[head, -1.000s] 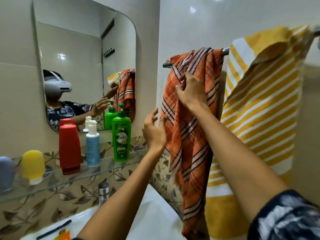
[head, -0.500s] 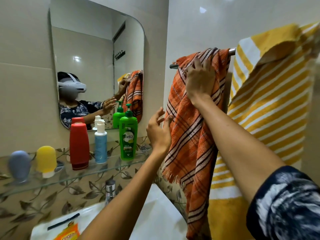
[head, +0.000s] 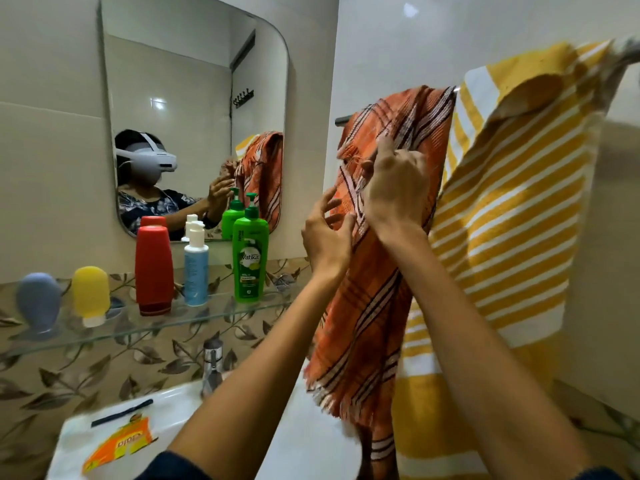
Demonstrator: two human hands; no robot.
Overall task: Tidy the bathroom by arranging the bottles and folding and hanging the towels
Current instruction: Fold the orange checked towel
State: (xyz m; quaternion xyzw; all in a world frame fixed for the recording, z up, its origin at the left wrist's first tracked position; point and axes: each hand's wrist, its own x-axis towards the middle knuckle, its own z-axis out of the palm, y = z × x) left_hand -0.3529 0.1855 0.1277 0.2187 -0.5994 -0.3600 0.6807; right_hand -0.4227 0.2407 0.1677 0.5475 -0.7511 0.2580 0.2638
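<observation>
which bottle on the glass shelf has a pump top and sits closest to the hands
The green pump bottle, at the right end of the glass shelf. The red bottle and blue bottle stand further left.

Home bathroom: mirror (head: 194,98), sink (head: 304,441), towel rail (head: 343,120).

Both arms raised, right hand (head: 393,188) fingers curled, left hand (head: 325,233) fingers spread loosely
</observation>
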